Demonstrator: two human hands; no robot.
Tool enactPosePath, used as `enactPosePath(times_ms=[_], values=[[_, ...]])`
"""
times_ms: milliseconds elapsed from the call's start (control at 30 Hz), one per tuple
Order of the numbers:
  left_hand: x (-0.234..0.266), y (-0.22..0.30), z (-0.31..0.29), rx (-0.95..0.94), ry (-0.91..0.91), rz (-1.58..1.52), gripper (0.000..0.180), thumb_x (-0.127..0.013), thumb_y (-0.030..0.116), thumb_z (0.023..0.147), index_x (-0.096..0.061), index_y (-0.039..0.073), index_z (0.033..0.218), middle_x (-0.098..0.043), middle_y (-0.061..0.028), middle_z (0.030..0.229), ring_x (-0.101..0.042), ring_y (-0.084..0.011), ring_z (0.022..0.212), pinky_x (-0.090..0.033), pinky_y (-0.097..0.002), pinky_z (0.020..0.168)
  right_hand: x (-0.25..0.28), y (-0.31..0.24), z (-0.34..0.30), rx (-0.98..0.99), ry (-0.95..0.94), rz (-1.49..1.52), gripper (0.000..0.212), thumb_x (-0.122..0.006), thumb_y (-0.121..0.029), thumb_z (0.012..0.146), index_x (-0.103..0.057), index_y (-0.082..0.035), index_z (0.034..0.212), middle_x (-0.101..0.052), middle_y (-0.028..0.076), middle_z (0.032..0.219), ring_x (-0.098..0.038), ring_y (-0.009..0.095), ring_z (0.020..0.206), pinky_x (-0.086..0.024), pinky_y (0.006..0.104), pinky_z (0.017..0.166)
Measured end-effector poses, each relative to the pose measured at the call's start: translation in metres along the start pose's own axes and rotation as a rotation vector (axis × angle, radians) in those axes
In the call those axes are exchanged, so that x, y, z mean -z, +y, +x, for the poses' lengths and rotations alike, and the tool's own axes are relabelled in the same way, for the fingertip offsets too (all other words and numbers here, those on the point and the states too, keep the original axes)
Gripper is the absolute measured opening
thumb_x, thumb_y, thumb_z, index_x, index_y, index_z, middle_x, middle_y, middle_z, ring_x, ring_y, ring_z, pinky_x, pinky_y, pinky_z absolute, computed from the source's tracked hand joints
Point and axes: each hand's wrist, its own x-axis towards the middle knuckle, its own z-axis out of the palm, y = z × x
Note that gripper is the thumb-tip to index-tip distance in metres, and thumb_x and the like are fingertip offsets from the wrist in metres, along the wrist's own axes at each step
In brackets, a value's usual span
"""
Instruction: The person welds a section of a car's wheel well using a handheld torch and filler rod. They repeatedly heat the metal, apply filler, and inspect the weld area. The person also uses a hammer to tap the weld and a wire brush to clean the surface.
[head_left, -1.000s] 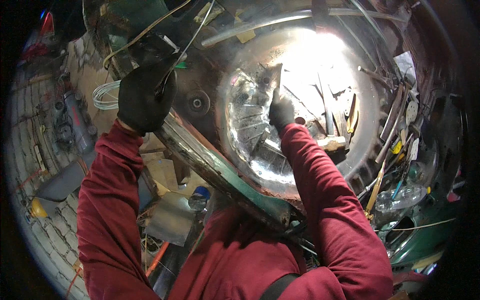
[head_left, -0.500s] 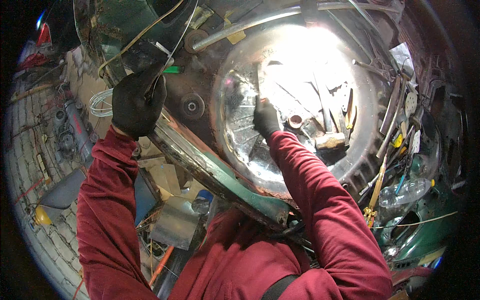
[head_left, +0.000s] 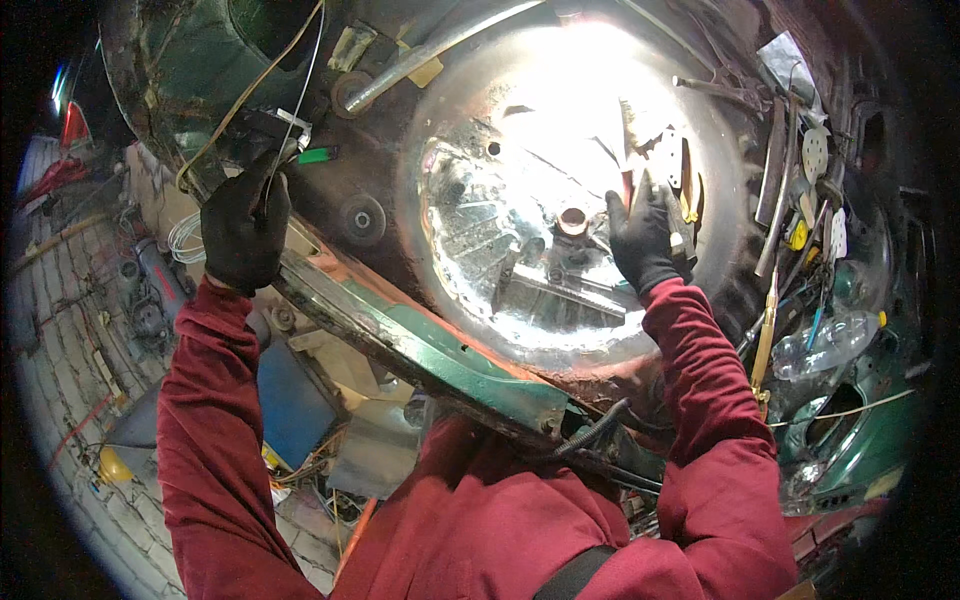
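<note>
My left hand (head_left: 245, 230), in a black glove, is closed beside the green metal edge at the left. A thin pale wire (head_left: 302, 90) rises from its fingers, with a small silvery piece (head_left: 292, 122) just beyond them. My right hand (head_left: 643, 240), also gloved in black, is over the right part of the brightly lit round wheel-shaped metal well (head_left: 425, 300). Between its thumb and fingers shows a narrow tool (head_left: 627, 183) with a reddish part; glare washes out its far end. The hand covers where a hammer lay. Beside it lies a yellow-handled tool (head_left: 692, 195).
A metal tube (head_left: 430, 65) crosses the far side. At the right are rods, a clear plastic bottle (head_left: 830, 345) and perforated discs (head_left: 815, 150). Coiled wire (head_left: 188, 240) hangs by my left hand. Below left are a blue panel (head_left: 295, 400) and paved floor (head_left: 60, 340).
My right hand has moved right across the well, from its left part to the hammer's place, uncovering metal pieces there. The left hand stays closed. The whole view has shifted slightly.
</note>
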Motion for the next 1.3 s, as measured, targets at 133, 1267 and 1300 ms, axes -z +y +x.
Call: enactPosePath(times_ms=[133, 1267, 1300], values=[[0.000, 0.003, 0.003, -0.010, -0.006, 0.002, 0.034, -0.065, 0.010, 0.102, -0.072, 0.002, 0.135, -0.076, -0.0167, 0.094, -0.067, -0.0305, 0.071, -0.052, -0.0422, 0.067, 0.006, -0.007, -0.048, 0.171, -0.044, 0.036, 0.040, -0.063, -0.025, 0.105, -0.058, 0.002, 0.134, -0.061, 0.028, 0.114, -0.060, 0.046, 0.106, -0.048, 0.0548, 0.094], [-0.005, 0.000, -0.001, -0.071, 0.077, -0.071, 0.040, -0.066, 0.010, 0.101, -0.068, 0.008, 0.140, -0.075, -0.0167, 0.107, -0.073, -0.0321, 0.088, -0.058, -0.0428, 0.080, -0.154, -0.116, -0.061, -0.146, -0.266, 0.645, 0.029, -0.055, -0.030, 0.114, -0.053, -0.002, 0.107, -0.057, 0.021, 0.080, -0.058, 0.039, 0.073, -0.046, 0.0484, 0.070], [-0.003, -0.001, -0.001, -0.054, 0.043, -0.058, 0.040, -0.065, 0.011, 0.103, -0.067, 0.007, 0.143, -0.075, -0.0182, 0.120, -0.074, -0.0334, 0.104, -0.058, -0.0428, 0.091, -0.158, -0.118, -0.055, -0.148, -0.266, 0.629, 0.030, -0.056, -0.031, 0.113, -0.053, -0.002, 0.106, -0.058, 0.023, 0.081, -0.058, 0.041, 0.074, -0.046, 0.0495, 0.069]])
